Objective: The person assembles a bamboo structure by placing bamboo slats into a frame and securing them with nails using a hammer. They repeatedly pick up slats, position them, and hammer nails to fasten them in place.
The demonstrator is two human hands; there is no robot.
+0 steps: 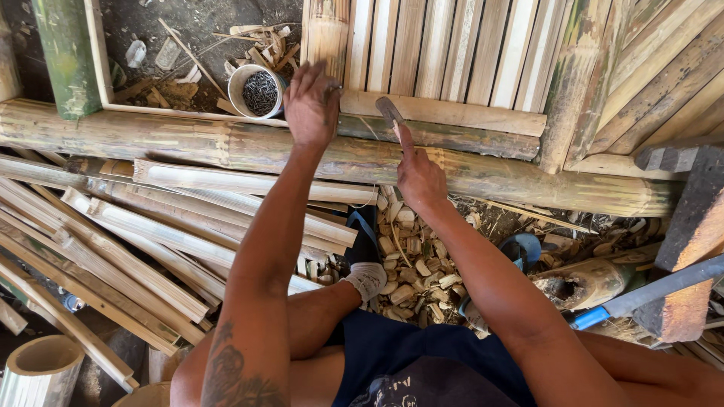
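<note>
My left hand [311, 105] rests on the edge of a flat bamboo slat [452, 113], fingers pinched together at the slat's left end; what it pinches is too small to see. My right hand [418, 175] grips a hammer [390, 113], whose dark head is raised just above the same slat. Beneath both hands lies a thick horizontal bamboo pole [188, 143]. A panel of upright split bamboo strips [452, 45] stands behind the slat.
A white cup of nails [259, 90] sits just left of my left hand. Split bamboo strips [151, 234] pile up at the left. Small wood offcuts [411, 271] litter the ground between my knees. A blue-handled tool [641, 298] lies at the right.
</note>
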